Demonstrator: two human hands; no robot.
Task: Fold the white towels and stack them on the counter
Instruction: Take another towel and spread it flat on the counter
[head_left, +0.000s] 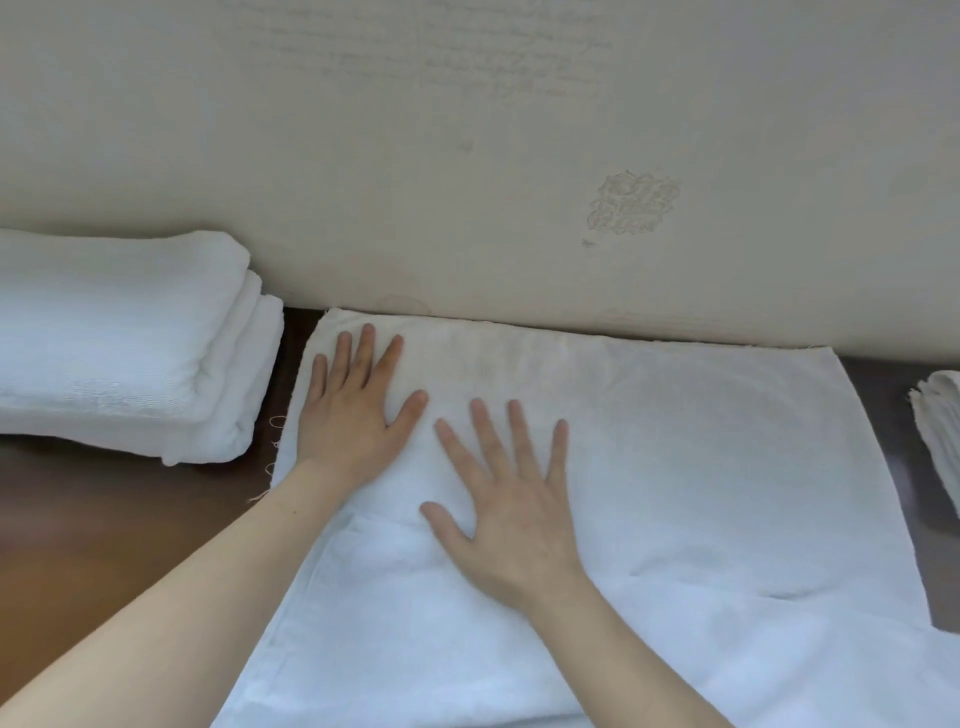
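Both the left hand (345, 421) and right hand (511, 512) lie flat, fingers spread, on the towel's (701, 467) left half; its long axis runs rightward, nearer the right hand.

Dark wood counter (104, 519), spread towel (675, 467) mid, folded stack (119, 343) L, more towels (940, 431) R edge
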